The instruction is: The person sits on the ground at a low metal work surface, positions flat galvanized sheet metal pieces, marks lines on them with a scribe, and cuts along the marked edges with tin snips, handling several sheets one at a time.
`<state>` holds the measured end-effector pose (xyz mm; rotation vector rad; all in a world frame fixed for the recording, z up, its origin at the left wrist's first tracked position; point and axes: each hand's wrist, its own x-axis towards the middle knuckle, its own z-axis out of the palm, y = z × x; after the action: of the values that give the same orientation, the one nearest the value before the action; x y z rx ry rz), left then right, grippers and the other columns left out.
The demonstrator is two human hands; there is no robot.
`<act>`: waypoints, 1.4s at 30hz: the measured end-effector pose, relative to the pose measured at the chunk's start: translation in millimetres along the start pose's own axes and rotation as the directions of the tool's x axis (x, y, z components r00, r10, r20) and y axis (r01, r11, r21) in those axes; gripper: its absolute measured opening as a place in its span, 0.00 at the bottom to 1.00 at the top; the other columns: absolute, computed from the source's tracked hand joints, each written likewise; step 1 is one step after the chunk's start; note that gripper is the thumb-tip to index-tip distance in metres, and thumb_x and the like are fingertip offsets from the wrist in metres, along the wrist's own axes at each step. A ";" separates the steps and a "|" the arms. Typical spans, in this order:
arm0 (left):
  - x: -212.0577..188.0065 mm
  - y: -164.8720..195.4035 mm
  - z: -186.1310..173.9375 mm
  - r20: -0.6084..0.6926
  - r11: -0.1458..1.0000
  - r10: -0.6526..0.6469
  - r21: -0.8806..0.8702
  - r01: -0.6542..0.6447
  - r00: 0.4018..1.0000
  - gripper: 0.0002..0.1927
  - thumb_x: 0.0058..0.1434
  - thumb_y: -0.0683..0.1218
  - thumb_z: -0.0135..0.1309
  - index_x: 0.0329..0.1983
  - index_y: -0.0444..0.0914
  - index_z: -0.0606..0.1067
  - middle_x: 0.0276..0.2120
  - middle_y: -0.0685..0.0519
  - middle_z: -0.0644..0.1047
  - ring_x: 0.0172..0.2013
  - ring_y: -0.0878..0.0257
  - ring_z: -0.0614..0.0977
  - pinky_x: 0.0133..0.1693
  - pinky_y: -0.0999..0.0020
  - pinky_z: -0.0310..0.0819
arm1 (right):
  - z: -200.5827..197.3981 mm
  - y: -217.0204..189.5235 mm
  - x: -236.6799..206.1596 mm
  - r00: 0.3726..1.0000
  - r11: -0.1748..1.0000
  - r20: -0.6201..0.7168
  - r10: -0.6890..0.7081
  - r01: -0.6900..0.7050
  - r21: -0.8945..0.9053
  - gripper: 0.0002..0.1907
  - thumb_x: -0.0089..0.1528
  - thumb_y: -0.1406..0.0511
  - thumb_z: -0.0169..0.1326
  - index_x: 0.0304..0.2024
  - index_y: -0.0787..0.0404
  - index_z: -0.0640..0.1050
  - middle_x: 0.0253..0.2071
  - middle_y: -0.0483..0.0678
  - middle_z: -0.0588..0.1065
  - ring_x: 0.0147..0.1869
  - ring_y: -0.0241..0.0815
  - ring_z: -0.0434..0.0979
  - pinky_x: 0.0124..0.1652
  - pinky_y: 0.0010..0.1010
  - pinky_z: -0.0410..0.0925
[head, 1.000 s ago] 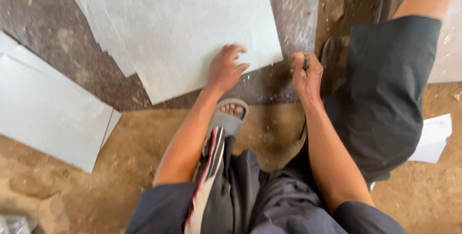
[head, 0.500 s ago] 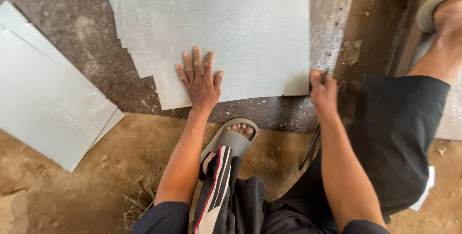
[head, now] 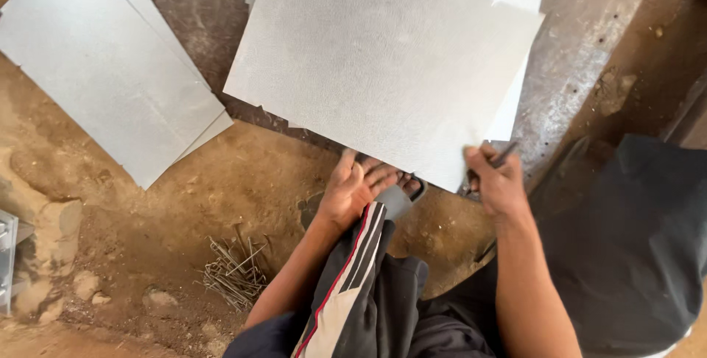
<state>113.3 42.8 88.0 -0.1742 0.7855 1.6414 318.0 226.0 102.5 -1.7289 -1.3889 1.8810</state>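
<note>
Dirt floor (head: 221,181); nail pile (head: 236,273) lower left. Left hand (head: 346,192) under grey sheet (head: 383,63), grip unclear. Right hand (head: 497,181) grip clenched on thin tool (head: 504,155).

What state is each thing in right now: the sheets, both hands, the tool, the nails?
Top grey sheet: near edge lifted, tilted over the foot.
Left hand: under that edge, gripping it.
Right hand: closed on a thin dark tool at the sheet's corner.
Left sheet stack: flat on ground.
Nails: loose pile on dirt.

Pale grey speckled sheet (head: 383,63), red-striped black trousers (head: 353,284)
</note>
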 end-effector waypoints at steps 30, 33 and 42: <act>-82.2 215.9 -216.8 -0.605 0.596 0.796 0.789 0.151 0.020 0.28 0.69 0.37 0.49 0.71 0.31 0.57 0.61 0.41 0.69 0.58 0.50 0.78 0.55 0.52 0.80 | -62.9 56.8 91.6 0.880 0.859 -0.328 -0.344 0.154 -0.489 0.17 0.72 0.59 0.51 0.42 0.69 0.78 0.28 0.46 0.72 0.31 0.35 0.69 0.31 0.34 0.63; -74.7 193.4 -192.4 -0.247 0.178 0.966 0.846 0.503 0.075 0.28 0.68 0.36 0.47 0.72 0.34 0.59 0.60 0.42 0.70 0.57 0.52 0.78 0.53 0.56 0.80 | -57.4 29.6 95.0 0.946 0.983 -0.315 -0.070 0.011 -0.185 0.23 0.74 0.57 0.53 0.37 0.73 0.74 0.28 0.46 0.65 0.31 0.37 0.60 0.31 0.40 0.54; 44.6 52.2 -46.3 0.414 -0.301 0.800 0.903 -0.306 0.434 0.09 0.75 0.42 0.48 0.56 0.38 0.70 0.45 0.49 0.77 0.44 0.61 0.79 0.45 0.66 0.79 | -42.5 -29.9 72.2 0.970 0.982 -0.245 -0.012 -0.035 -0.186 0.19 0.68 0.59 0.58 0.22 0.50 0.72 0.18 0.34 0.69 0.21 0.28 0.63 0.29 0.25 0.66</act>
<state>40.2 51.4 50.1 1.2073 2.5576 1.4989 322.8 312.9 84.2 -1.9833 -1.4999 1.5179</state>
